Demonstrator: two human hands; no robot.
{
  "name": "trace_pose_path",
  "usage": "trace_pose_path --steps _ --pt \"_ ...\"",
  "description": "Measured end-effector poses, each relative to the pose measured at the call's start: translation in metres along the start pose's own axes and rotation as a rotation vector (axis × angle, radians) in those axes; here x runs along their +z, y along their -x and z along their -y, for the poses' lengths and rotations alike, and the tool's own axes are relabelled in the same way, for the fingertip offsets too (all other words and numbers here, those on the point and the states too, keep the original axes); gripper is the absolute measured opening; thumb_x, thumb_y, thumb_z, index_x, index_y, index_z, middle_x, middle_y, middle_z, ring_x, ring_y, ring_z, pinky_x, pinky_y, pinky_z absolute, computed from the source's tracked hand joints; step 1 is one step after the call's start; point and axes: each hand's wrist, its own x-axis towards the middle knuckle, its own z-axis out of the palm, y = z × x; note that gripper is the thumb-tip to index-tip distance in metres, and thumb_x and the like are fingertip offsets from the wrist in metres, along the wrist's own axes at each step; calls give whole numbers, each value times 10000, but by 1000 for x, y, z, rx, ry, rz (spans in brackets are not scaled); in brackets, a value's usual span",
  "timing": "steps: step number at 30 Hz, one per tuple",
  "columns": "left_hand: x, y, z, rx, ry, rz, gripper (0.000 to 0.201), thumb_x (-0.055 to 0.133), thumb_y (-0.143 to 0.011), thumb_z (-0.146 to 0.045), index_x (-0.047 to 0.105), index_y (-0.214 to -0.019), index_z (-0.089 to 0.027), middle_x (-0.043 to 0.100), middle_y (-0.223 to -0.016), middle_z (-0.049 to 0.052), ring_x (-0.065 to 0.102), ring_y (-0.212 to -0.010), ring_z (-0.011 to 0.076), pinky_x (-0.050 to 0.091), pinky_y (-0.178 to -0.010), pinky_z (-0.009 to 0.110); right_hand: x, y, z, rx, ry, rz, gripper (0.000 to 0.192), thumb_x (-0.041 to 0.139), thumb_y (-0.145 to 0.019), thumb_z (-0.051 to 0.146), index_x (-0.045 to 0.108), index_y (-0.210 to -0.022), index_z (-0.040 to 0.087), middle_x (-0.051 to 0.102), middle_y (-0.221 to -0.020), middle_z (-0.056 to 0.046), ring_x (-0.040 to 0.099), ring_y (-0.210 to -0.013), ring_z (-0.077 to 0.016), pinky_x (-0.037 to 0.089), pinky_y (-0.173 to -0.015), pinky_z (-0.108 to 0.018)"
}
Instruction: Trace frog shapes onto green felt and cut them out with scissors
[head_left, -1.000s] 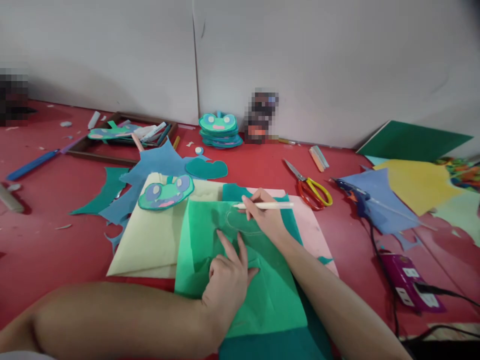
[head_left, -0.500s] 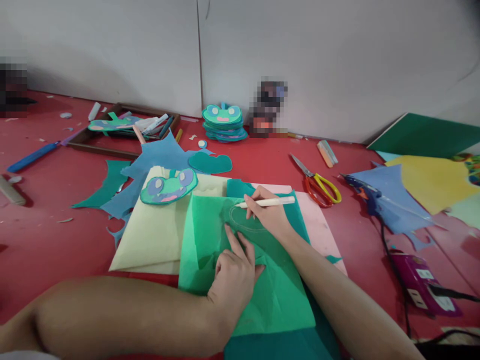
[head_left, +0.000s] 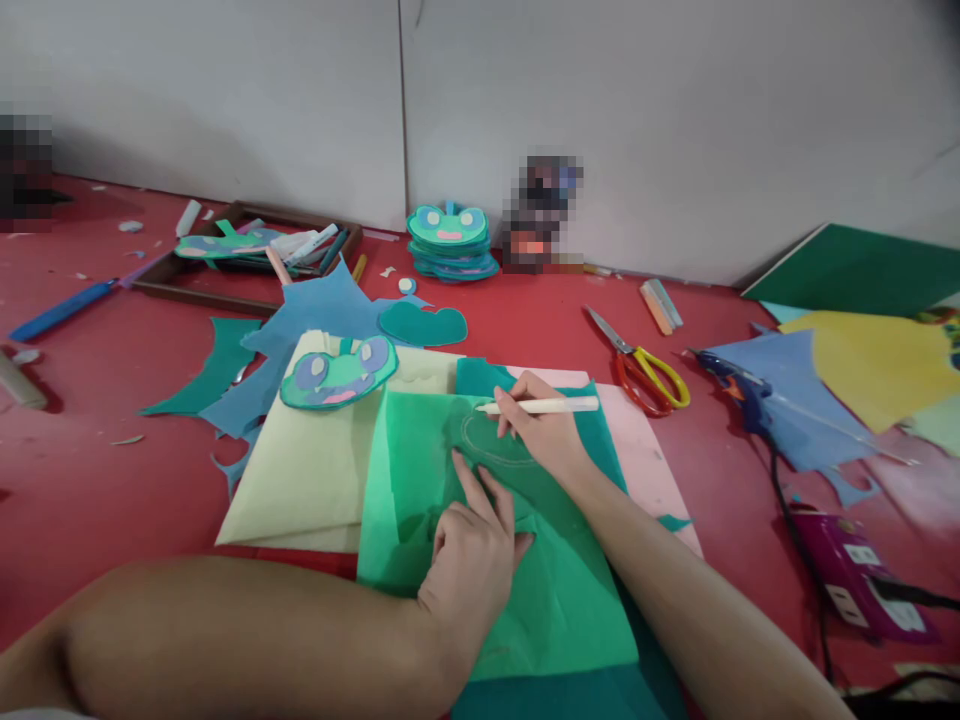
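A white pen (head_left: 559, 405) is pinched in my right hand (head_left: 538, 425), its tip touching the green felt sheet (head_left: 420, 440). A pale curved double outline shows on the sheet, partly covered by that hand. My left hand (head_left: 480, 535) presses on the felt just below the outline, fingers spread and holding nothing. Under the green sheet lie a teal sheet (head_left: 555, 695), a cream sheet (head_left: 300, 470) and a pink sheet (head_left: 645, 440). On the cream one rests a felt frog-like face (head_left: 339, 375) in green and blue, beside a teal felt cutout (head_left: 424, 323).
Scissors (head_left: 637, 365) with red and yellow handles lie right of the sheets. Farther right are a blue glue gun (head_left: 739, 385), its cord and a magenta power strip (head_left: 855, 575). A wooden tray (head_left: 217, 293) holds pens; a stack of felt faces (head_left: 450, 243) stands by the wall.
The view has shifted very slightly. The pen tip has moved only a little along the top of the outline; my left hand stays in place on the felt.
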Motion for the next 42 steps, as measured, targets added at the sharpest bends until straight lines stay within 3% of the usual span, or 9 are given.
trace_pose_path --steps 8,29,42 --pt "-3 0 1 -7 24 3 540 400 -880 -412 526 -1210 -4 448 -1205 394 574 -447 166 370 -389 272 -2 0 2 5 67 69 308 530 -851 387 421 -620 215 557 -454 41 465 -422 -97 372 -460 -216" --pt "-3 1 0 -21 32 21 522 402 -881 -409 515 -1232 -39 466 -1228 358 558 -453 145 357 -404 269 -3 1 6 -13 68 43 322 524 -850 400 438 -599 217 560 -454 37 480 -433 -104 385 -472 -224" --pt "0 1 0 12 -43 -2 565 344 -895 -424 508 -1214 13 449 -1199 407 568 -443 164 362 -390 269 -3 1 6 -35 121 41 307 520 -860 358 435 -599 219 538 -453 44 483 -432 -102 383 -464 -224"
